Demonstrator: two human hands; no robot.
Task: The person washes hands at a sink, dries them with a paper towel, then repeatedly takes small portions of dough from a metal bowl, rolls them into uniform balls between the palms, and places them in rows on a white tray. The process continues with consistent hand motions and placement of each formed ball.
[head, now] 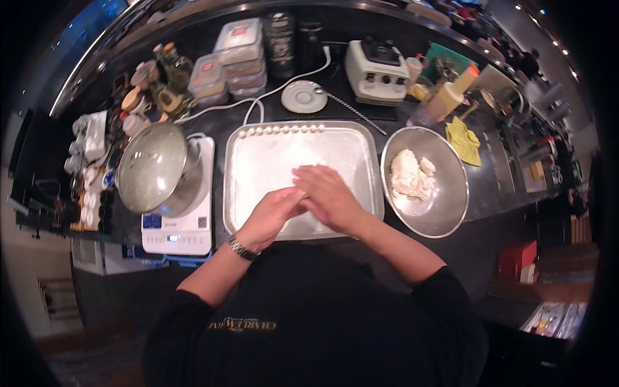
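Observation:
My left hand [276, 212] and my right hand [331, 197] are laid together, palm against palm, above a metal baking tray [251, 193]. The right palm lies over the left fingers, so whatever may be between them is hidden. Along the tray's far rim sits a row of small white dough balls [283, 129]. To the right of the tray stands a steel mixing bowl [442, 213] with a lump of pale dough [408, 174] and smaller pieces beside it. Neither hand touches the bowl.
On the left, a steel pot [191, 193] with a tilted glass lid [152, 167] stands on a white induction cooker [176, 244]. Behind are stacked plastic containers [242, 48], a saucer [303, 99], a long twisted spoon [355, 113] and a blender base [377, 72]. A yellow cloth [463, 140] lies right.

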